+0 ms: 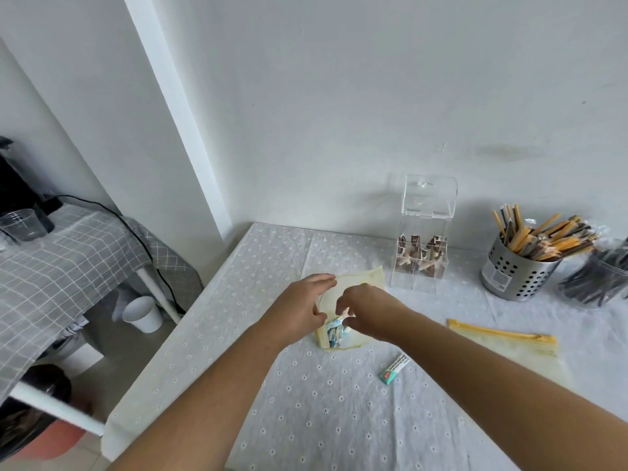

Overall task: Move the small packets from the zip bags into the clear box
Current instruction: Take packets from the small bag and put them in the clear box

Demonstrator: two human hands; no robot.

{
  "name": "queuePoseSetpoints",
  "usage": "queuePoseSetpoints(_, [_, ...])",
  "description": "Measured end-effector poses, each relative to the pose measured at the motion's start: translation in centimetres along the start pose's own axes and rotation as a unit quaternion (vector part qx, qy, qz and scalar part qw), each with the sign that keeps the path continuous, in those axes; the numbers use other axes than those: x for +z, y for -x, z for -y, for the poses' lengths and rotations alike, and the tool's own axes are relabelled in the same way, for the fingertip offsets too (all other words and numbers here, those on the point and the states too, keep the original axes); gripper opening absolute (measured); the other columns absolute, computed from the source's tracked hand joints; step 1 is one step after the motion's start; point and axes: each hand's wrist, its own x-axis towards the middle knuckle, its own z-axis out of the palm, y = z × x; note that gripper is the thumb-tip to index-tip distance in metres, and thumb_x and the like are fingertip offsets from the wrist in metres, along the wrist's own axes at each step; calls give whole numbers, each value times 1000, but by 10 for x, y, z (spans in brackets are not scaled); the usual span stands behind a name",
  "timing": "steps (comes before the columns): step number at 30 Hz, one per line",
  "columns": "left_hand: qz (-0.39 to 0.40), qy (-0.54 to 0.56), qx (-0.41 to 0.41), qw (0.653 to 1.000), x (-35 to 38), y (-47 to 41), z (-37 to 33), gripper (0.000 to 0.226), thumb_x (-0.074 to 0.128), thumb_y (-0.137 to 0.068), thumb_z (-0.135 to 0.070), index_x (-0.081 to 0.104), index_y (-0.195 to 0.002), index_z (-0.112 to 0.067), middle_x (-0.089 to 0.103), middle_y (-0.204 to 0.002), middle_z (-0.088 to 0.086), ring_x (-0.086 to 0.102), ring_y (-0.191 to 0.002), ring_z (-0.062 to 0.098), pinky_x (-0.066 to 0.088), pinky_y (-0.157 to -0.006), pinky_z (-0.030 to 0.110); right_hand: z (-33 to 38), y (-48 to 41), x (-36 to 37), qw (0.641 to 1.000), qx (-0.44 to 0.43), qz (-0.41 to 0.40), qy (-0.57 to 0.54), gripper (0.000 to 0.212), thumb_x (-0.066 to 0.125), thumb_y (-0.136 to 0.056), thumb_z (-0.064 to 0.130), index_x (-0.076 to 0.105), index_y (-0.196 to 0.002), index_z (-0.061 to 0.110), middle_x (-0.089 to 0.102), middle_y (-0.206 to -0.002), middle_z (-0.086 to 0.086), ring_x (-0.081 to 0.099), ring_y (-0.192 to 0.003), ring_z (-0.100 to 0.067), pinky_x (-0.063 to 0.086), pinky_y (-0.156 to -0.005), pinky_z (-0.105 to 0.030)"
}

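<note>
While both hands point(339, 309) grip the zip bag point(360, 283), packets point(334, 333) lie between them.

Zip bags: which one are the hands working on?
The zip bag under both hands, mid-table with blue-white packets showing at its mouth. The other zip bag lies flat and untouched to the right, yellow zipper along its edge.

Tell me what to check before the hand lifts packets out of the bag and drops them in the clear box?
1. Clear box lid up: ok.
2. Room left inside the box: ok, brown packets fill only the lower part.
3. Left hand steadying the zip bag: ok.
4. Right hand gripping packets: cannot tell, fingers hide it.
5. Path from bag to box free: ok.
6. Stray packet on the tablecloth: not ok, not yet boxed.
</note>
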Motion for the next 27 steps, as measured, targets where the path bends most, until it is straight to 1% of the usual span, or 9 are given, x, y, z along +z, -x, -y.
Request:
queuePoseSetpoints(2, [7,3,-3,1000,1,4,2,64,62,-80,1,47,-138,-22,36,-148,-17,49,-53,1,38,-61,1,3,-12,6,993,20,99,56,39,66,-86,16,59,-125,18,57,-126,-6,56,-116,-24,46,-96,-35])
queuePoseSetpoints(4, [8,5,-5,1000,1,6,3,64,62,-80,2,47,-138,-23,36,-148,-18,48,-50,1,38,-61,0,4,-23,16,985,24,156,76,51,69,-83,13,54,-131,21,54,-131,-7,53,-120,-26,44,-97,-35])
queuePoseSetpoints(7, [6,2,2,1000,0,5,3,63,61,-80,3,48,-137,-23,37,-148,-18,46,-48,0,39,-61,1,7,-33,31,971,3,212,113,58,72,-81,15,51,-134,25,54,-130,-7,52,-121,-27,46,-97,-38])
queuePoseSetpoints(10, [13,5,14,1000,-1,1,2,62,60,-81,3,48,-137,-22,38,-147,-17,45,-46,-1,38,-61,1,9,-35,46,958,-2,241,157,54,70,-83,20,50,-133,22,55,-127,-8,53,-118,-29,48,-95,-40])
queuePoseSetpoints(14, [20,3,24,1000,1,-2,-3,62,59,-81,3,48,-137,-22,37,-147,-17,45,-45,1,36,-60,-1,4,-32,60,960,-4,206,189,41,63,-88,24,53,-126,13,59,-121,-10,59,-110,-30,51,-87,-38])
queuePoseSetpoints(18, [21,5,29,999,1,-5,-3,62,57,-81,3,49,-137,-22,38,-147,-17,43,-45,3,36,-61,0,0,-30,66,978,-4,164,128,26,47,-92,13,57,-116,8,61,-115,-13,62,-100,-31,49,-79,-38])
queuePoseSetpoints(20, [22,6,29,999,0,-6,-2,62,57,-81,3,48,-137,-22,38,-147,-16,44,-44,2,36,-60,0,-3,-31,65,983,-2,146,112,25,43,-92,9,58,-112,7,61,-113,-13,62,-97,-30,47,-75,-36])
queuePoseSetpoints(23, [26,2,26,999,-1,-8,-3,62,58,-82,3,48,-138,-21,37,-148,-16,45,-45,0,36,-61,-1,-9,-32,60,987,21,131,87,28,45,-90,3,60,-113,9,60,-113,-12,61,-100,-29,44,-72,-32])
queuePoseSetpoints(27, [37,-12,28,999,-4,-14,-3,63,56,-81,3,46,-139,-21,35,-149,-15,43,-48,1,34,-60,-1,-16,-29,48,992,37,113,52,30,47,-87,-2,65,-104,15,61,-109,-11,62,-96,-29,41,-70,-28])
